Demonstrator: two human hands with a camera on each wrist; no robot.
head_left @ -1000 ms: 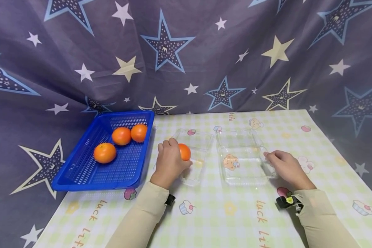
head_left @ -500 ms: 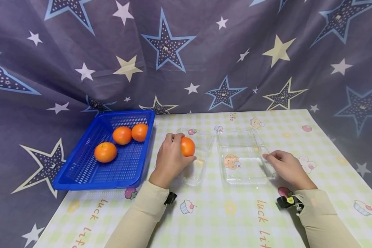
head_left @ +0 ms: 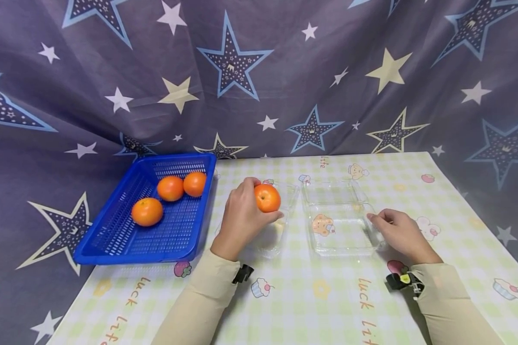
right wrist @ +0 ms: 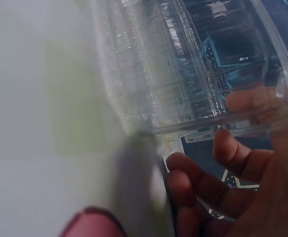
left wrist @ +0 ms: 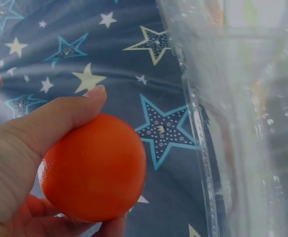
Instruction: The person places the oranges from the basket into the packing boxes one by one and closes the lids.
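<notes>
Checked tablecloth (head_left: 311, 297); smooth round orange (head_left: 267, 198) in left hand (head_left: 241, 220).

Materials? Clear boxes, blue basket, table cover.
Clear boxes: thin clear plastic, glossy; the cloth's print shows through and the ribs glint. Blue basket: moulded plastic, slightly shiny, with a slotted mesh floor and walls. Table cover: printed check, smooth and fairly matt; probably vinyl or coated cloth, cannot tell which.

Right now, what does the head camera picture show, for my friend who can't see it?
The left hand holds an orange above a clear plastic box. The right hand grips the edge of a second clear box. Three more oranges sit in a blue basket on the left.
</notes>
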